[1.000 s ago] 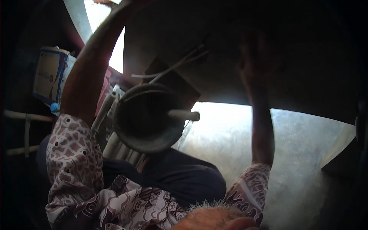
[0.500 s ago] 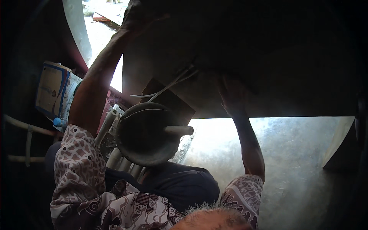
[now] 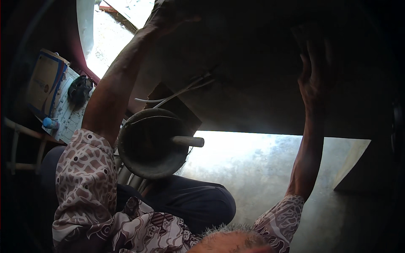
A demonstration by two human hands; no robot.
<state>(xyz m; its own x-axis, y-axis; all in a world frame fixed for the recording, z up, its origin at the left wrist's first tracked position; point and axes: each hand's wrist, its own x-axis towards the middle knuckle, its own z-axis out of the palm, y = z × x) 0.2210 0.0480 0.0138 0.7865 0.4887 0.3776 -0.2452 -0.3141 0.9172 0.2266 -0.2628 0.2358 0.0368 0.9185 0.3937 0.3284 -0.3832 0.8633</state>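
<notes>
A large dark panel (image 3: 249, 101) stands tilted before me, its upper part lost in shadow. At its upper left edge is my left hand (image 3: 166, 19), the thumb reaching over the face and the hand closed around the edge; the other fingers are mostly hidden. My right hand (image 3: 314, 82) lies against the panel further right with its fingers stretched upward. Beside those fingertips a faint pale patch shows, too dark to make out. Two thin white strips (image 3: 179, 91) cross in front of the panel, left of its middle.
A round dark basin-like thing (image 3: 145, 145) with a pale rod (image 3: 190, 141) sits by my knees. Left of my arm are a cardboard box (image 3: 44, 84), a black object (image 3: 80, 90), a blue-capped bottle (image 3: 50, 123) and a bamboo-like frame (image 3: 25, 130). Smooth floor (image 3: 244, 168) lies right.
My right hand has slid up and to the right across the panel. My left hand stays at the panel's edge, while the view has shifted slightly, showing more beside the box.
</notes>
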